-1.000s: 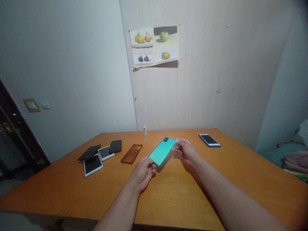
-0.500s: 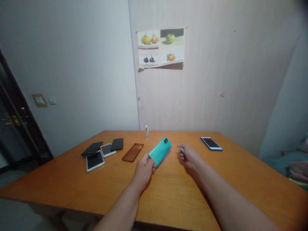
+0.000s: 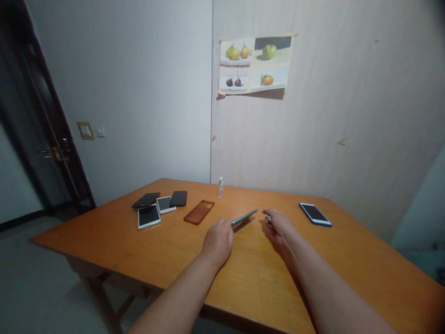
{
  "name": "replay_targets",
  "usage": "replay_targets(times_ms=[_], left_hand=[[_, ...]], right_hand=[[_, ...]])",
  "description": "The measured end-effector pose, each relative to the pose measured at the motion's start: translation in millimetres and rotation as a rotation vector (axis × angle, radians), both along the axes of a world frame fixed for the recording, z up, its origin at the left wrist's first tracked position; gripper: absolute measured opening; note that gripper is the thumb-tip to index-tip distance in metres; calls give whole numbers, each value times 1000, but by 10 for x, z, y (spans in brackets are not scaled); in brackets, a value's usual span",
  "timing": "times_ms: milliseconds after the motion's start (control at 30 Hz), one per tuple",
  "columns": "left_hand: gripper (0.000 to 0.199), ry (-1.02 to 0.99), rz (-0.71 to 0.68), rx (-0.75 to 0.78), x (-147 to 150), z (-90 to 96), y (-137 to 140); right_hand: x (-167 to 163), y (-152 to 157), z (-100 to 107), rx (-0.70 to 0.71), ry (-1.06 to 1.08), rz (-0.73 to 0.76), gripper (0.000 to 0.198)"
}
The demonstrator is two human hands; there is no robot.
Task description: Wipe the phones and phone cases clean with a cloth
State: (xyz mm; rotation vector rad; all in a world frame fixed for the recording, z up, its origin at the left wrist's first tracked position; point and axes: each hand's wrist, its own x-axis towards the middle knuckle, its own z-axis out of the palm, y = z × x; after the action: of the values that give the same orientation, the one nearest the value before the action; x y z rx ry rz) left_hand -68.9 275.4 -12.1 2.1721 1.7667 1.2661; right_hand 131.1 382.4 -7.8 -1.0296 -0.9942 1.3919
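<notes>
My left hand (image 3: 219, 241) is closed on one end of a teal phone (image 3: 244, 217), which I see nearly edge-on above the table. Just right of the phone's far end, my right hand (image 3: 278, 225) is closed with its fingers curled. A small greyish-silver thing (image 3: 268, 217) shows between those fingers, too small to name. To the left of the phone, a brown phone case (image 3: 199, 212) lies flat on the table.
On the wooden table (image 3: 174, 255), several phones and dark flat items lie at the left, among them a white phone (image 3: 149, 216). A small clear bottle (image 3: 220, 189) stands at the back. A blue-edged phone (image 3: 315, 214) lies at the right.
The left hand has turned the phone from showing its teal back to nearly edge-on. The right hand keeps its grip beside it. The camera view has swung left.
</notes>
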Motion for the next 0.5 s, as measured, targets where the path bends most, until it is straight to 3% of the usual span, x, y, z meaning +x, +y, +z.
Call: replay_targets(times_ms=[300,400,500], left_hand=[[17,322,-93,-60,141,47,-147],[19,502,-127,-32,164,75,-168],[19,541,-138,1,178,90,-160]], right_hand=[[29,-55,122,-31,58,-107,24],[39,-74,184,-23,43,-158,22],[28,-96,219,-18,18,-185,21]])
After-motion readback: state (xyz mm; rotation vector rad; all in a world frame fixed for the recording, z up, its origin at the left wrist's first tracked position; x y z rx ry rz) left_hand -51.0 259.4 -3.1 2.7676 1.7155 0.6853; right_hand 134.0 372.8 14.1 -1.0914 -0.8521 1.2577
